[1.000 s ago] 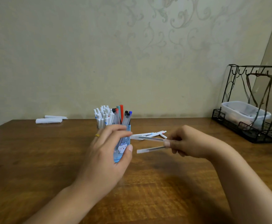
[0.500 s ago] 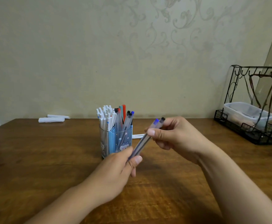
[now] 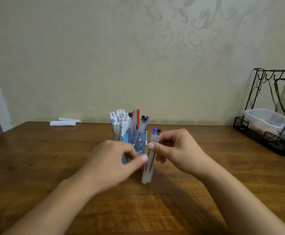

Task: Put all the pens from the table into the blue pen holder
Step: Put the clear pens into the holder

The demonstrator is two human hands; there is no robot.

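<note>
The two pens (image 3: pixel 150 156) had swung up from their slant of a moment before and stood almost upright, side by side, just right of the holder (image 3: pixel 137 145) and nearer to me than it. Their blue and black ends pointed up; their lower ends hung just above the bench (image 3: pixel 36 167), though whether they touched it I could not tell. The right hand (image 3: pixel 175 150) was closed on them near the top, thumb across the front, fingers curled behind. The left hand (image 3: pixel 114 161), blurred, had shifted up in front of the holder, hiding its lower part. Its fingers were curled in and its thumb tip lay against the pens' middle; whether it truly gripped them I could not tell.

The holder stood at mid-bench, crowded with white pens (image 3: pixel 119 122) on its left side and red, teal and clear ones on its right. A sliver of white showed on the bench just behind the holder's right edge, too hidden to name. Far left of the holder, by the wall, lay two white rolls (image 3: pixel 63 122). Far right of it stood a black wire rack (image 3: pixel 267 133) holding a clear tub (image 3: pixel 263 119).
</note>
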